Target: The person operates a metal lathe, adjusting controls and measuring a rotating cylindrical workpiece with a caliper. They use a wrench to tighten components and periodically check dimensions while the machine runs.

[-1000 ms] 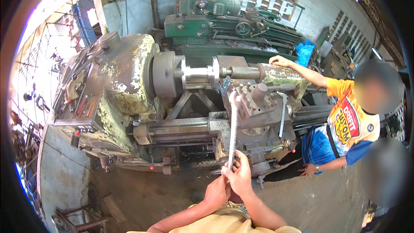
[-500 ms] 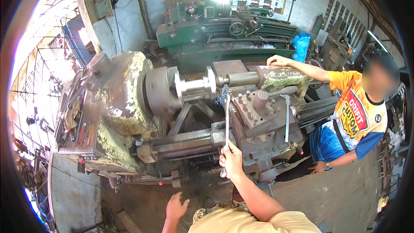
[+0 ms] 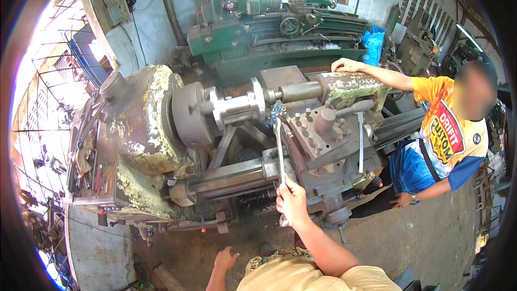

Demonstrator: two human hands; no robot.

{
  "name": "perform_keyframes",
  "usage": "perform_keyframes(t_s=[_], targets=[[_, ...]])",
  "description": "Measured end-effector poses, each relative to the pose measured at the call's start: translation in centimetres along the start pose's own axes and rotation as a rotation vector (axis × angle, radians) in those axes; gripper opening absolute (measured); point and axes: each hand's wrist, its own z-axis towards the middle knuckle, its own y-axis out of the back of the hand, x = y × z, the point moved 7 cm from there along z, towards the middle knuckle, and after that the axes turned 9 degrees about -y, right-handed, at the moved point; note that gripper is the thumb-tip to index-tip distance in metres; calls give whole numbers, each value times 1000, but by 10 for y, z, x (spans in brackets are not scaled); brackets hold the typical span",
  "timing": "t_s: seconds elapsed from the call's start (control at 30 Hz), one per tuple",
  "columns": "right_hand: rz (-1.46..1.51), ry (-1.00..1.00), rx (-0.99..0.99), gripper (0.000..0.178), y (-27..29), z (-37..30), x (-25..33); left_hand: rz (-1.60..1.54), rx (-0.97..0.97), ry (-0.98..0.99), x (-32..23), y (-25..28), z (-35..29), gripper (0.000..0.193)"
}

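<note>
My right hand is closed round the lower part of a long wrench. The wrench points up and away, its far end beside a tangle of bluish metal shavings next to the toolpost. Just beyond lies a shiny flanged metal workpiece, held between the lathe's chuck and its tailstock centre. My left hand hangs low in front of the lathe, holding nothing, with its thumb apart from the loosely bent fingers.
A person at the right rests one hand on the tailstock. Hand tools lie on the headstock's left side. Behind stands a green lathe with a blue bag beside it. Red-tipped levers stick out in front.
The view has shifted slightly. My right hand still grips the wrench, its far end still by the shavings. My left hand has drawn its fingers in a little. The workpiece looks slightly blurred.
</note>
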Motion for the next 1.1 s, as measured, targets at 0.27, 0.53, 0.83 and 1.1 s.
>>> perform_keyframes(t_s=[0.27,0.53,0.83,1.1], targets=[[-161,193,-43,54,-6,42,-1,4,85,33,55,-34,27,57],[-141,176,23,46,-13,46,14,44,258,138,134,-109,25,63],[-414,289,-101,42,2,68,4,35,425,16,161,-147,17,57],[-539,317,-152,48,1,73,5,240,419,-127,150,-136,36,57]])
